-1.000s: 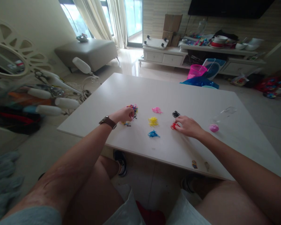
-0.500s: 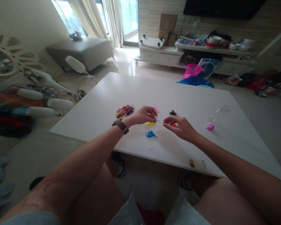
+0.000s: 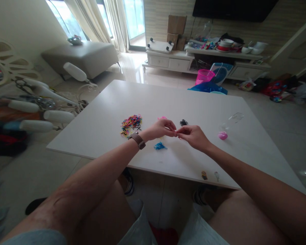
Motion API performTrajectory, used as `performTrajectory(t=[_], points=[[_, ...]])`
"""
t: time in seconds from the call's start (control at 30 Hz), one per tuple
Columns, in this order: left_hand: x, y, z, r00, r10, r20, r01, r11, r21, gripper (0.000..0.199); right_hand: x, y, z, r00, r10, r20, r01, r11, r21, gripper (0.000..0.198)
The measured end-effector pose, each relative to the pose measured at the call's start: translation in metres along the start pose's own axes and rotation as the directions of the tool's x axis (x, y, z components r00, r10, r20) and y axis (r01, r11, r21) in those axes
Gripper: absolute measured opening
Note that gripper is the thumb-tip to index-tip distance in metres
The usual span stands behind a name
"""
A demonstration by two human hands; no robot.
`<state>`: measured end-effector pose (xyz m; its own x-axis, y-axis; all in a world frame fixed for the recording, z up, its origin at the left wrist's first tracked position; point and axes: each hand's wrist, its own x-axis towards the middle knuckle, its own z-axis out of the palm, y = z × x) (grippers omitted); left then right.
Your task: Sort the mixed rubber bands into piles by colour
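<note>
My left hand (image 3: pixel 164 128), with a brown watch (image 3: pixel 138 139) on its wrist, is closed in a pinch. Its fingertips meet those of my right hand (image 3: pixel 193 136), also pinched, above the white table (image 3: pixel 140 95). Whatever lies between the fingers is too small to make out. Around them are small heaps of what look like little rubber bands: a mixed-colour heap (image 3: pixel 132 123) to the left, a blue heap (image 3: pixel 159 146) nearer me, a pink heap (image 3: pixel 162 118) behind my left hand, and a black heap (image 3: pixel 183 122) behind my right. My hands mostly cover the yellow and red heaps.
On the table's right side lie a pink object (image 3: pixel 222 135) and a clear plastic piece (image 3: pixel 236 117). A small yellow figure (image 3: pixel 204 175) and a clear item (image 3: pixel 216 175) are by the front edge. A lamp with white shades (image 3: pixel 58 116) stands at left.
My hands have come together and their fingertips now touch; before, they were apart, with a small blue bit at my left fingertips. The view has shifted slightly to the right.
</note>
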<state>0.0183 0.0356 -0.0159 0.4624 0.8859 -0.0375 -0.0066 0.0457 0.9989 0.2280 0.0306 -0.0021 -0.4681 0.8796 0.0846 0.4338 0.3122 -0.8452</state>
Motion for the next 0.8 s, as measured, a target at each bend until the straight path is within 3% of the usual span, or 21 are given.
performTrajectory(t=[0.2,0.43,0.5,0.6,0.8], points=[[0.005,-0.006,-0.008,0.969,-0.174,-0.175,0.133,0.966,-0.224,0.029,0.002,0.002,-0.003,0.997,-0.018,-0.079,0.011,0.995,-0.095,0.015],[0.025,-0.026,-0.032,0.809,-0.389,-0.441,0.260,0.909,-0.325,0.018,0.003,0.008,-0.002,0.994,-0.094,-0.050,0.079,0.965,-0.248,0.011],[0.031,-0.026,-0.034,0.792,-0.378,-0.479,0.210,0.906,-0.368,0.017,0.002,0.009,-0.002,0.990,-0.135,-0.034,0.120,0.953,-0.277,0.010],[0.038,-0.022,-0.037,0.811,-0.319,-0.491,0.114,0.908,-0.402,0.016,0.002,0.010,-0.003,0.986,-0.167,-0.017,0.153,0.939,-0.309,0.011],[0.039,-0.009,-0.034,0.797,-0.266,-0.543,0.117,0.949,-0.293,0.017,0.002,0.012,-0.006,0.986,-0.168,-0.001,0.159,0.937,-0.311,0.012]])
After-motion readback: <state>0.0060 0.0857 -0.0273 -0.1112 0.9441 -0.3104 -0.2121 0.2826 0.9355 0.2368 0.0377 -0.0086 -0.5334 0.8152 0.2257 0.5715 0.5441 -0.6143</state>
